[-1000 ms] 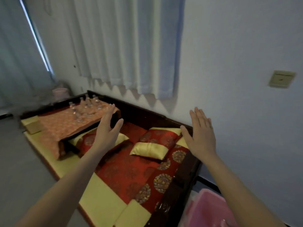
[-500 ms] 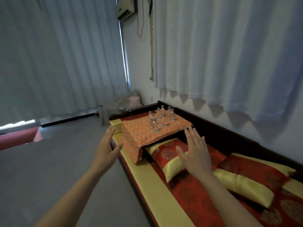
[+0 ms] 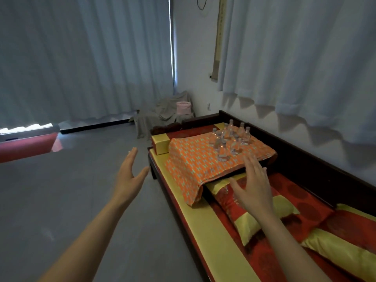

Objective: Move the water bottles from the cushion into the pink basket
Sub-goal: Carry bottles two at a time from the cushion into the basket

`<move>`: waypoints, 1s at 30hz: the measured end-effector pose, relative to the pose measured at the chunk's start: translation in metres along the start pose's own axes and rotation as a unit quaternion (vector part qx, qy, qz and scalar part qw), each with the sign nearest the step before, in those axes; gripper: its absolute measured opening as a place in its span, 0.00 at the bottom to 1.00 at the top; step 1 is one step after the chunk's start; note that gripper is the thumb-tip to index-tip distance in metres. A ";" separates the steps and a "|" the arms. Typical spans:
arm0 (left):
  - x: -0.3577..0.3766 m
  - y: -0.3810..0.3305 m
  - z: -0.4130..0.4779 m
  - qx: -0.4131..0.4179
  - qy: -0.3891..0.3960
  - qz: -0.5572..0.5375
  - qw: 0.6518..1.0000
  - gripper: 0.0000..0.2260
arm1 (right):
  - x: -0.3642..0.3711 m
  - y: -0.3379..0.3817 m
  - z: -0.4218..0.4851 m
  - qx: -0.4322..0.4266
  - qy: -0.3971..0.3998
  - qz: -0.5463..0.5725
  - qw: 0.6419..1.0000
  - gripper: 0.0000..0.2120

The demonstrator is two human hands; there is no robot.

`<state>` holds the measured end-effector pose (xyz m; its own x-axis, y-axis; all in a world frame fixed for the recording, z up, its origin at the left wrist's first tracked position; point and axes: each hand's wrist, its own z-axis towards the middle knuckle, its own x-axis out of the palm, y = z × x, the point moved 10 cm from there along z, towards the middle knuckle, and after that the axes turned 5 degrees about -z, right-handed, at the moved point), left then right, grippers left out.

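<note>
Water bottles (image 3: 230, 139) now closer, just beyond the right hand (image 3: 254, 188).
It and the left hand (image 3: 128, 178) are spread flat, empty.

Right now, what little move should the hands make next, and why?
Probably reach the right hand forward to the nearest water bottle and grip it. Both hands are open and empty, the left hand out over the floor, while the water bottles stand clustered on the orange patterned cloth just beyond the right hand.
</note>
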<state>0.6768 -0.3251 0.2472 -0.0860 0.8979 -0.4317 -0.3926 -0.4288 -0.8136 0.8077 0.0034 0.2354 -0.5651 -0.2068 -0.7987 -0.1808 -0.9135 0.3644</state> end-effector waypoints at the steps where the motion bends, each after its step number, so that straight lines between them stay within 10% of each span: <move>1: 0.006 0.010 0.017 -0.004 0.001 0.000 1.000 0.29 | 0.012 -0.007 0.012 0.010 0.000 -0.004 1.000 0.36; 19: 0.166 0.156 0.358 0.033 0.144 -0.020 0.989 0.30 | 0.228 -0.035 0.290 0.048 0.035 -0.077 0.995 0.36; 30: 0.372 0.179 0.481 0.093 0.349 -0.064 0.930 0.30 | 0.302 -0.112 0.350 0.241 0.005 -0.093 0.966 0.36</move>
<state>0.1343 -0.0197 0.1284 0.5624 0.6294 -0.5363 -0.5165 -0.2391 -0.8222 0.3753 0.1656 0.1207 -0.4797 -0.0606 -0.8753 -0.6331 -0.6669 0.3931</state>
